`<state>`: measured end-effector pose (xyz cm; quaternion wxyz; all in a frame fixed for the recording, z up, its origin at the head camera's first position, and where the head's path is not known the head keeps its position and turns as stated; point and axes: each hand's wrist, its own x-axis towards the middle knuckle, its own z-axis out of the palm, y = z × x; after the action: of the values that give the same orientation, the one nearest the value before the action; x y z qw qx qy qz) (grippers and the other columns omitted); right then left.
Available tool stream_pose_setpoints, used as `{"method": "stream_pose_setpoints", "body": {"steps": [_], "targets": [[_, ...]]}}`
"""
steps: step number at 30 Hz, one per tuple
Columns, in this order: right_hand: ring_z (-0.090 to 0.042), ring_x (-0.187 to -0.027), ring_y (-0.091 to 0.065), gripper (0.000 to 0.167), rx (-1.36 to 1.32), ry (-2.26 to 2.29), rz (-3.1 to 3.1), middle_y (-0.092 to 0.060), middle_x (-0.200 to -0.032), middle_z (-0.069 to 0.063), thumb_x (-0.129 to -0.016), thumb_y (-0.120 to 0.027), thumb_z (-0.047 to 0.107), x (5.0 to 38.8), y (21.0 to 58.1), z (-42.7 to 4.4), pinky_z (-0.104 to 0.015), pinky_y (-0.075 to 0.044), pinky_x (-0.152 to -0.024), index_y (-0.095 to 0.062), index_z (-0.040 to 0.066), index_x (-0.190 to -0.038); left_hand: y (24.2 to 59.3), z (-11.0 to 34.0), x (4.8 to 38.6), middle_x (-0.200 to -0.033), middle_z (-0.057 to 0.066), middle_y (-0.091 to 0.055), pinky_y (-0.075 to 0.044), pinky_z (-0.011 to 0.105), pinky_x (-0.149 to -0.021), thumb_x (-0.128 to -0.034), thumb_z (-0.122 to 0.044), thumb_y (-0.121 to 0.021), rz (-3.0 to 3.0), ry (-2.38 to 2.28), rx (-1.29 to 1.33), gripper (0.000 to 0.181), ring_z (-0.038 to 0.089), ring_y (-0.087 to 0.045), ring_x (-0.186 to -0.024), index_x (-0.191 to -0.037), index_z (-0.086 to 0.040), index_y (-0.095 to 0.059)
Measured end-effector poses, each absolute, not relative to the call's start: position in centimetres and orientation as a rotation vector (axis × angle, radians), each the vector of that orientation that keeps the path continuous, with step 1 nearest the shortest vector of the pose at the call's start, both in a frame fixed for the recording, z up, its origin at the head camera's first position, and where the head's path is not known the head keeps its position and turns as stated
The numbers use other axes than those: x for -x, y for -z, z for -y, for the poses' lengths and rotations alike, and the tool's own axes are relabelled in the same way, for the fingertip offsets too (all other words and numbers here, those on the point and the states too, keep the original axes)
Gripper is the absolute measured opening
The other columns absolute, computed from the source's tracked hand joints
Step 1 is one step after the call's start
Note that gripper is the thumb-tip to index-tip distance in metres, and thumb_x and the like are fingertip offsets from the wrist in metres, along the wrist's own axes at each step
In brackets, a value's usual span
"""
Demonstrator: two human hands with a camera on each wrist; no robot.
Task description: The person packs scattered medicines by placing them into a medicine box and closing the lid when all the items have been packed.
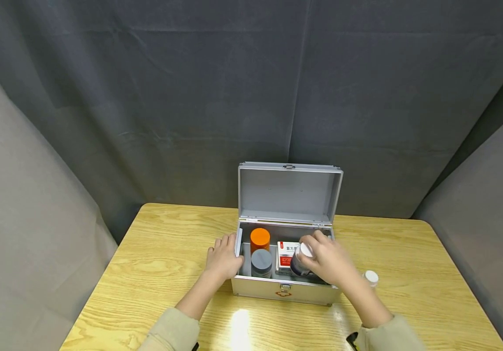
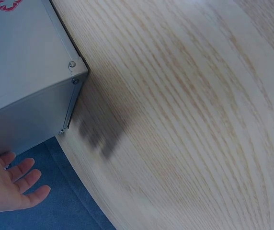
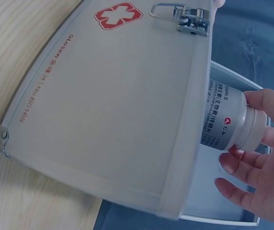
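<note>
A silver metal first-aid case (image 1: 257, 287) stands on the table with its lid raised. My right hand (image 1: 328, 258) pinches a pill bottle (image 3: 225, 115) by its white cap, fingers and thumb around it. The bottle, dark-labelled, is partly inside the case, behind its front wall. My left hand (image 1: 225, 261) rests at the case's left rim, thumb over the edge; in the left wrist view its fingers (image 2: 27, 179) are loosely extended. Inside the case are an orange-capped bottle (image 1: 260, 237), a grey-lidded jar (image 1: 262, 261) and a white-and-red medicine box (image 1: 284, 251).
A white-capped bottle (image 1: 371, 278) stands on the wooden table (image 1: 409, 302) to the right of the case, partly behind my right forearm. The open lid (image 1: 288, 192) rises at the case's back. A dark curtain (image 1: 190, 122) hangs beyond the table's far edge.
</note>
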<state>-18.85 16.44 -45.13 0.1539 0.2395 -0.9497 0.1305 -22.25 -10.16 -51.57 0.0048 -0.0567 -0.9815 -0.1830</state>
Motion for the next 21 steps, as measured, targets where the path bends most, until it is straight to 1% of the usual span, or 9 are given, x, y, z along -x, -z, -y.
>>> {"method": "stream_pose_setpoints", "body": {"steps": [8,21], "targets": [[-0.009,-0.062,-0.042,0.030,-0.713,-0.419,2.740,-0.047,-0.080,0.004,-0.079,-0.066,0.033,18.9,45.9,-15.8,-0.028,-0.035,-0.055,-0.063,0.013,-0.100,51.6,10.1,22.3,-0.134,0.012,-0.040,-0.032,0.051,-0.091,-0.0780,-0.030,-0.051,3.076,0.577,0.172,0.067,0.032,-0.036,-0.119,-0.139,-0.008,-0.033],[-0.011,-0.062,-0.044,0.029,-0.729,-0.422,2.754,-0.047,-0.077,0.003,-0.077,-0.066,0.031,19.2,47.0,-15.4,-0.030,-0.036,-0.055,-0.064,0.011,-0.098,51.5,10.1,22.3,-0.135,0.012,-0.039,-0.032,0.051,-0.092,-0.0785,-0.030,-0.051,3.082,0.575,0.168,0.067,0.032,-0.036,-0.120,-0.139,-0.007,-0.032]]}}
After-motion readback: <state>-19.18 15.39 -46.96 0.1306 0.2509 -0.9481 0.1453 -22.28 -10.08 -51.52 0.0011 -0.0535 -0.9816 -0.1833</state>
